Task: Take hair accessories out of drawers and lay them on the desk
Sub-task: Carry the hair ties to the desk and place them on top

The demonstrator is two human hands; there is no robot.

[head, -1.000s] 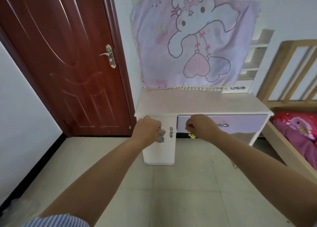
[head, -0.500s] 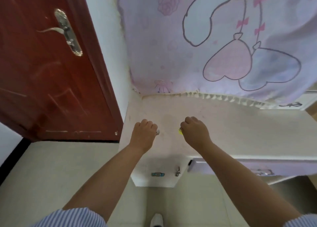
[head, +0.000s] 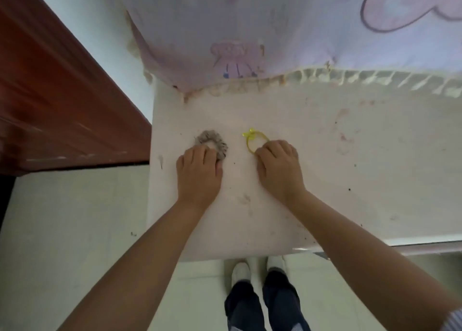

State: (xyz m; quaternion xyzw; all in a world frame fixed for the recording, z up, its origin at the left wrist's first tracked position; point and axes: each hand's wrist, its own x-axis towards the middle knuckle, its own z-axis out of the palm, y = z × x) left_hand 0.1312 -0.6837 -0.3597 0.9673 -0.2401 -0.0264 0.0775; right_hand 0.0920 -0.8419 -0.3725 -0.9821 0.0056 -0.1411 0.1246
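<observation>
Left hand (head: 198, 172) on grey scrunchie (head: 212, 143), right hand (head: 278, 169) on yellow hair tie (head: 255, 139), desk (head: 350, 168)

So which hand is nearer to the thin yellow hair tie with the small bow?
Right. The right hand has its fingertips on the thin yellow hair tie; the left hand is further left, on the fuzzy grey scrunchie.

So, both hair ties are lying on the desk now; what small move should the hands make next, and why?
Probably let go and lift away. The left hand has its fingers on the grey scrunchie and the right hand touches the yellow hair tie; both already lie flat on the desk, apart from each other.
</observation>
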